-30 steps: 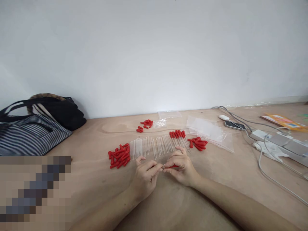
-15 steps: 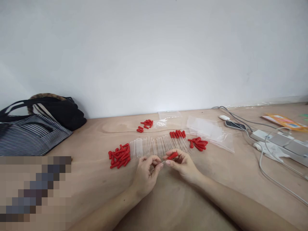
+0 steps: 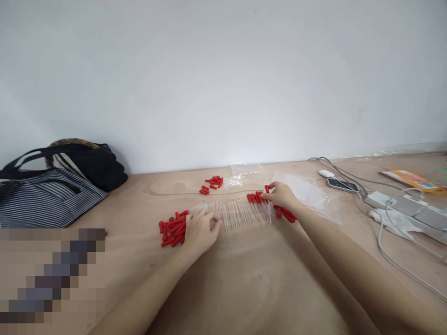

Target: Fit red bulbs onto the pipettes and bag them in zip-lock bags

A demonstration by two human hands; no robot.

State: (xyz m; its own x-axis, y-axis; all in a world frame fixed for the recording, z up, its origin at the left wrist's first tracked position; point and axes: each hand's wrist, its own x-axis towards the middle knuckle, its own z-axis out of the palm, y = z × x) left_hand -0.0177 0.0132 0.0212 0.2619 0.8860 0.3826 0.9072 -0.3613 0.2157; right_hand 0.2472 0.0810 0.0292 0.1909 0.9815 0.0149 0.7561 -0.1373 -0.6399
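Nearest, the left hand [image 3: 201, 229] lies palm down, fingers loosely bent over the left end of the clear tubes [image 3: 240, 211]; whether it grips one I cannot tell. The red caps [image 3: 172, 228] are heaped just beside it, within easy reach. Farther right, the right hand [image 3: 282, 196] pinches a capped tube [image 3: 267, 188] beside the finished tubes [image 3: 256, 197], seemingly keeping like with like. Beyond lie plastic bags [image 3: 309, 188].

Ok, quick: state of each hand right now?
Left hand: palm down on the clear tubes, beside the red caps; grip cannot be told.
Right hand: pinching a red-capped dropper.
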